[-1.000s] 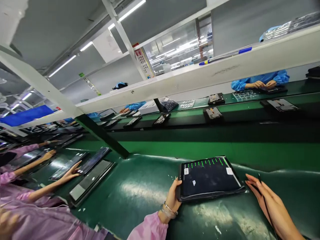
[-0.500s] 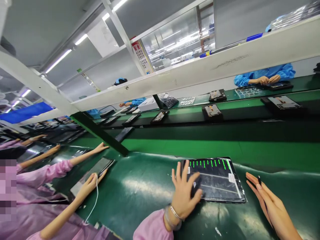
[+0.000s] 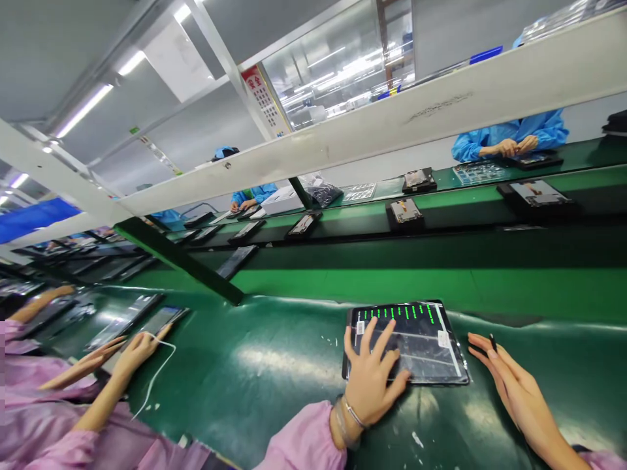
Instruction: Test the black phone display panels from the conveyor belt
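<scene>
Green mat [image 3: 274, 378] covers the bench, glossy, with small white scraps on it. Panel [image 3: 416, 336], dark and flat with a row of green marks along its far edge and white stickers at the corners, lies on the mat near its far edge. Left hand [image 3: 372, 375] rests flat on the panel's near-left part, fingers spread wide, palm down, gripping nothing; bracelet [image 3: 353, 414] at the wrist, pink sleeve [image 3: 306, 447] behind it. Right hand [image 3: 509, 382] lies just right of the panel, not touching it, fingers straight and together, edge-on to the mat. Thin dark stylus [image 3: 492, 342] runs along that hand, tip showing beside the fingertips; how it is pinched, cannot tell. Left of the panel, well apart, a co-worker's hand [image 3: 140, 346] in pink holds a white cable [image 3: 157, 375] at another dark screen [image 3: 164, 320]. Beyond the panel, a conveyor [image 3: 441, 215] carries small devices on dark trays; white shelf beam [image 3: 392, 124] crosses above it. Past the conveyor, a person in a blue coat [image 3: 514, 134] works with both hands.
</scene>
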A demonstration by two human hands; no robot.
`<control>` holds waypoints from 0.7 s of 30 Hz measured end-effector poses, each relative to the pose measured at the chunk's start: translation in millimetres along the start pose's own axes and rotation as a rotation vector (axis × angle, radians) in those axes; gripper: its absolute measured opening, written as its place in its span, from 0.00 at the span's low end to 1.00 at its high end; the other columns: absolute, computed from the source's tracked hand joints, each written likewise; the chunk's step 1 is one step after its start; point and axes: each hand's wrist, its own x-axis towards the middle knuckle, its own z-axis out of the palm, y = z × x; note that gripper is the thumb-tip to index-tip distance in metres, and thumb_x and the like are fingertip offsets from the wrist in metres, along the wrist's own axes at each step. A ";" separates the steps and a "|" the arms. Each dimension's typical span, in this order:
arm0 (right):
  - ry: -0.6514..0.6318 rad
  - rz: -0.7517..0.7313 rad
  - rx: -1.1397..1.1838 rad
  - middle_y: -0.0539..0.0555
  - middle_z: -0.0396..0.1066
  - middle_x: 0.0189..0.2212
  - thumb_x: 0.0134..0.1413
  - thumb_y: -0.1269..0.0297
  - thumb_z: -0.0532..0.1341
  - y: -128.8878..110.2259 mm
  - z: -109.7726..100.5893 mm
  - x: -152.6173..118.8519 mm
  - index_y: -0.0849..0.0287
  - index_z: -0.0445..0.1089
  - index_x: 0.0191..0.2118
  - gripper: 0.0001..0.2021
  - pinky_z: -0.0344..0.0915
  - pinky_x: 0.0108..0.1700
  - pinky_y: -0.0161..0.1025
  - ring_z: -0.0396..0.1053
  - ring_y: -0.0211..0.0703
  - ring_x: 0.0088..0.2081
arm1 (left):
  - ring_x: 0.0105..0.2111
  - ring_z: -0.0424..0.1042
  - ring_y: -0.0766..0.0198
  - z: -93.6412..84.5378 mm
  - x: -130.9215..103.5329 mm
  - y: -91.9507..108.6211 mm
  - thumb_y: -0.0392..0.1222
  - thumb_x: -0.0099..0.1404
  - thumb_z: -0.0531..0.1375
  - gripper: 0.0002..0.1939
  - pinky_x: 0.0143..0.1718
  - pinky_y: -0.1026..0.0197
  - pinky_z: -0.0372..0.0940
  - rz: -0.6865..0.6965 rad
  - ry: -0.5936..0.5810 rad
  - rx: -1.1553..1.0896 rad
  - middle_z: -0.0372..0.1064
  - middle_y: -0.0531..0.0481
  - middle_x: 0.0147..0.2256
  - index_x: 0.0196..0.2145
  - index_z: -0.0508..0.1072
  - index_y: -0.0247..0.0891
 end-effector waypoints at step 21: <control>0.007 0.046 -0.098 0.58 0.66 0.57 0.74 0.39 0.62 10.2 -6.3 -1.4 0.60 0.74 0.57 0.26 0.66 0.61 0.48 0.66 0.65 0.54 | 0.70 0.37 0.43 -10.7 -22.2 -27.9 0.41 0.72 0.54 0.20 0.64 0.29 0.35 -0.141 -0.119 0.032 0.39 0.49 0.72 0.60 0.69 0.50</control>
